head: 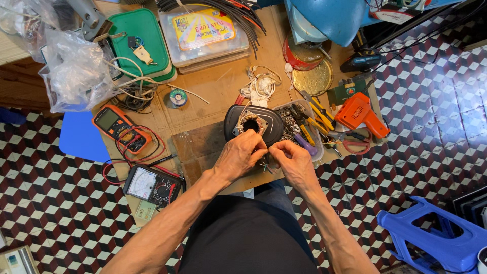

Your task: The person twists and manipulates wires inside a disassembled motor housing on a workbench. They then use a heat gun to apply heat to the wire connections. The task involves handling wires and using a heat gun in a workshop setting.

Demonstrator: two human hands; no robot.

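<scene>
We see both hands meeting at the near edge of a black housing [253, 123], which lies in the middle of the worktop [213, 86]. The left hand [238, 155] rests its fingertips against the housing's front rim, and the right hand [293, 158] sits just beside it at 3 o'clock, fingers pinched together on something thin, perhaps a wire; it is too small for us to tell. At 3 o'clock from the housing stands a clear tray [304, 127] of screws and small tools, with an orange gun-shaped tool [361, 115] beyond it. At 9 o'clock lies an orange meter [120, 128], and at 7 o'clock a black dial meter [152, 184]. A green case [139, 43] sits at 11 o'clock.
</scene>
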